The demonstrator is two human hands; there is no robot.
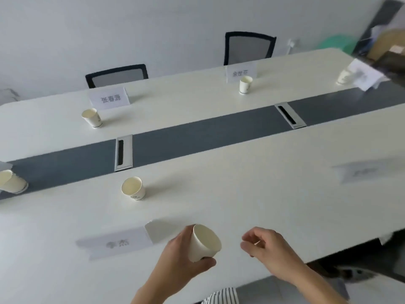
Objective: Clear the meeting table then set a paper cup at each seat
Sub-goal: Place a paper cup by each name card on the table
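My left hand [179, 253] grips a white paper cup [205, 242], tilted with its mouth toward the upper right, just above the white meeting table [252, 194] near its front edge. My right hand [265, 249] hovers beside the cup, fingers loosely curled, holding nothing. Several other paper cups stand on the table: one [133, 191] near the front left, one [92, 117] at the far left seat, one [245, 84] at the far middle seat, one [345, 77] at the far right, one [12, 181] at the left end.
Paper name cards [109, 98] [241, 72] [116, 242] [359, 172] mark the seats. A dark strip [208, 132] with two metal cable ports [123, 152] [290, 115] runs down the table's middle. Two mesh chairs [117, 75] [249, 48] stand against the far wall.
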